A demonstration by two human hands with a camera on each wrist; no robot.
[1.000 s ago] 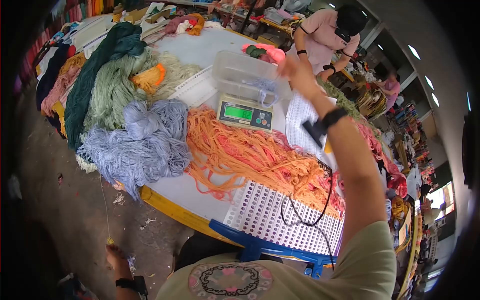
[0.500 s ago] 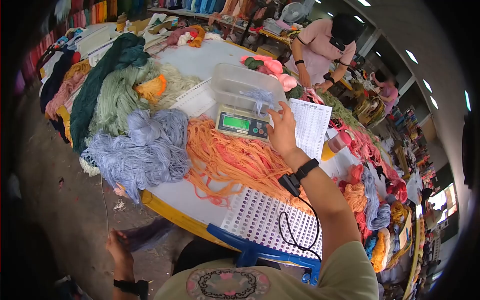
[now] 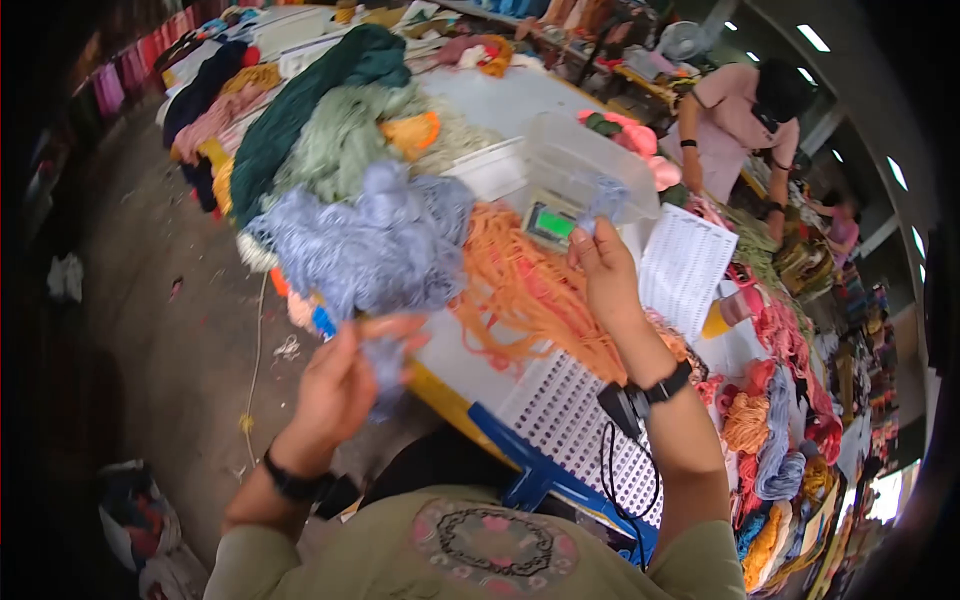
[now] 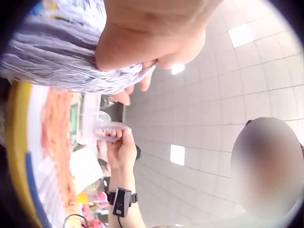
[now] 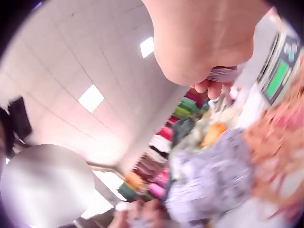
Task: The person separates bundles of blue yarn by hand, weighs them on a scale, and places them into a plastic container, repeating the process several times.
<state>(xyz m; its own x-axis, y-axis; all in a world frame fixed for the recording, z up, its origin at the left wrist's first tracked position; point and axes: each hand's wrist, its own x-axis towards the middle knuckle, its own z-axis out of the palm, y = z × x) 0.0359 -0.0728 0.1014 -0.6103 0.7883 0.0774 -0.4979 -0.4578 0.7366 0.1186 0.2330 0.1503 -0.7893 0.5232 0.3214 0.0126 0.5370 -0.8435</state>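
Note:
In the head view my left hand (image 3: 335, 390) is raised at the table's front left edge and grips a hank of lavender-blue yarn (image 4: 57, 54). The strands run out of the fist in the left wrist view. My right hand (image 3: 612, 285) pinches a small bunch of lavender yarn (image 5: 222, 74) between thumb and fingers, beside a clear plastic tub (image 3: 565, 150). That tub sits on a digital scale (image 3: 545, 222) with a lit green display; its digits are blurred. A big heap of lavender-blue yarn (image 3: 370, 240) lies on the table behind my left hand.
Orange yarn (image 3: 525, 295) spreads before the scale, near a white sheet with rows of holes (image 3: 580, 410). A printed paper (image 3: 688, 265) lies right of the tub. Green yarn (image 3: 345, 140) is heaped farther left. Another person (image 3: 745, 120) works across the table.
My left hand has come up from low beside the table, bringing the yarn. My right hand, first out past the tub, drew back over the scale and now pinches yarn. The head view has turned.

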